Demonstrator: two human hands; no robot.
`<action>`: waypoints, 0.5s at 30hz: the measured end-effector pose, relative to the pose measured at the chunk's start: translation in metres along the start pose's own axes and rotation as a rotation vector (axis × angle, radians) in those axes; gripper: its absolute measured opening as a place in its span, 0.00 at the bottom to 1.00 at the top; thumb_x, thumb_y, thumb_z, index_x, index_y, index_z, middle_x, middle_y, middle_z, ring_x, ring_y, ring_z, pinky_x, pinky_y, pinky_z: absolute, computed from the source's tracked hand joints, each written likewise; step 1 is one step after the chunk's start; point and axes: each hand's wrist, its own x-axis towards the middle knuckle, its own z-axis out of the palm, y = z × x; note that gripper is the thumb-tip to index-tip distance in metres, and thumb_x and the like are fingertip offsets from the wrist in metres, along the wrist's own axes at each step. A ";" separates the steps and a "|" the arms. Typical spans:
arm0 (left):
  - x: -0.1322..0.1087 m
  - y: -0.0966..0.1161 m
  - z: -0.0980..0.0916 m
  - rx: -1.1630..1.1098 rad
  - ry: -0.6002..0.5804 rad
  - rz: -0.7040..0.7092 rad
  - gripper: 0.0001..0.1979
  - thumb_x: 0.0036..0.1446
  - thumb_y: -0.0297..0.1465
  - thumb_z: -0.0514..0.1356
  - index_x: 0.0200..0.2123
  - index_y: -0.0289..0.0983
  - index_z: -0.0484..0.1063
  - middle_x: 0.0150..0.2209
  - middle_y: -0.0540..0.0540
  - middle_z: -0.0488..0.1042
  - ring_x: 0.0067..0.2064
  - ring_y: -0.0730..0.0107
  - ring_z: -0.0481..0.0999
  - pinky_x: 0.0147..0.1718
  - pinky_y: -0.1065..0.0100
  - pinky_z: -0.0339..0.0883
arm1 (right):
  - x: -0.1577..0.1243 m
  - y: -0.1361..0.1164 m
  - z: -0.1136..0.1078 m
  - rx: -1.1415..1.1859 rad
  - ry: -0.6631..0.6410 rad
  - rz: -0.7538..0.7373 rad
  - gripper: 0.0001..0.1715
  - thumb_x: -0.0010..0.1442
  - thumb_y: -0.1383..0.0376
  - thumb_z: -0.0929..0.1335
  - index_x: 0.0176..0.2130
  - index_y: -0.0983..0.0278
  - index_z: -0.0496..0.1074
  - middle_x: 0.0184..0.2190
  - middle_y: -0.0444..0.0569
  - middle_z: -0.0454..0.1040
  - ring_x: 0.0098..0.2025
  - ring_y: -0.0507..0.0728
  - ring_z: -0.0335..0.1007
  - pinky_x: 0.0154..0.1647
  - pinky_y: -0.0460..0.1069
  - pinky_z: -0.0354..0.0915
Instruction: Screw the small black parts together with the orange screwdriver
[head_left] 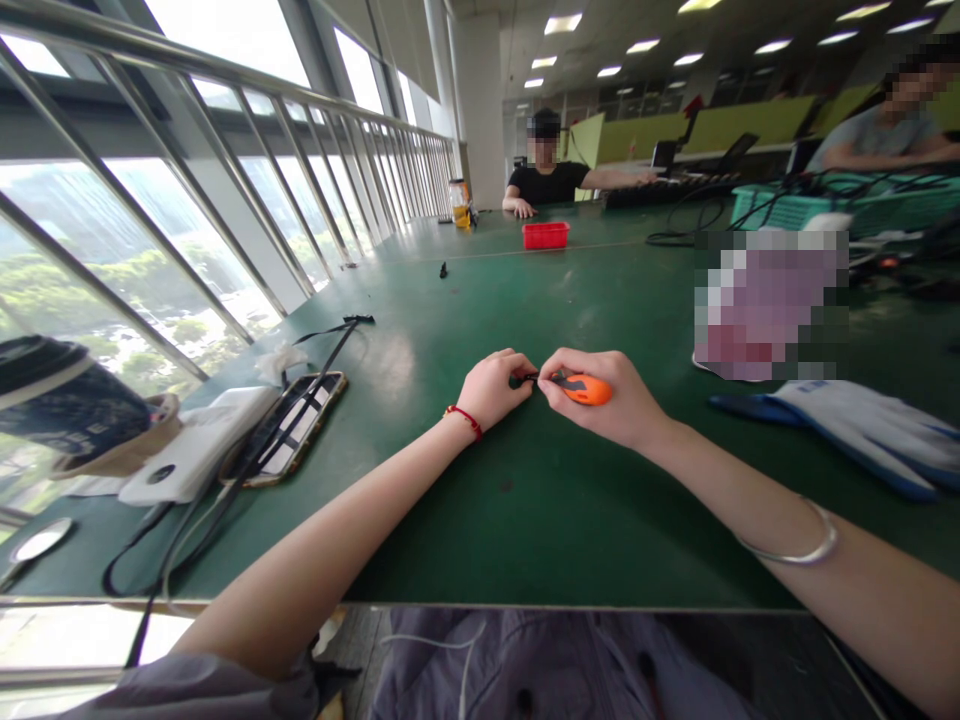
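Note:
Over the middle of the green table [450, 520], my two hands meet fingertip to fingertip. My right hand [604, 395] is closed round a screwdriver [589, 390] with an orange and grey handle, its tip pointing left. My left hand [499, 388] pinches a small dark part [519, 381] right at the screwdriver's tip. Most of that part is hidden by the fingers, so its kind does not show. A red bracelet [466, 420] is on the left wrist, and a silver bangle [806, 545] circles the right forearm.
To the left lie a phone [289, 435], cables, a white box [191, 450] and a dark cup [67, 410]. Gloves [862, 430] lie at right. Farther off stand a red tray [545, 236] and a teal basket [780, 208]. Two people sit beyond.

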 end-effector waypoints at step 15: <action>0.000 -0.002 0.002 -0.027 -0.002 0.017 0.07 0.49 0.26 0.57 0.32 0.37 0.74 0.32 0.49 0.72 0.36 0.70 0.72 0.36 0.70 0.66 | 0.001 0.001 0.002 -0.010 0.312 0.142 0.13 0.49 0.63 0.67 0.36 0.60 0.62 0.22 0.40 0.67 0.22 0.53 0.66 0.28 0.48 0.62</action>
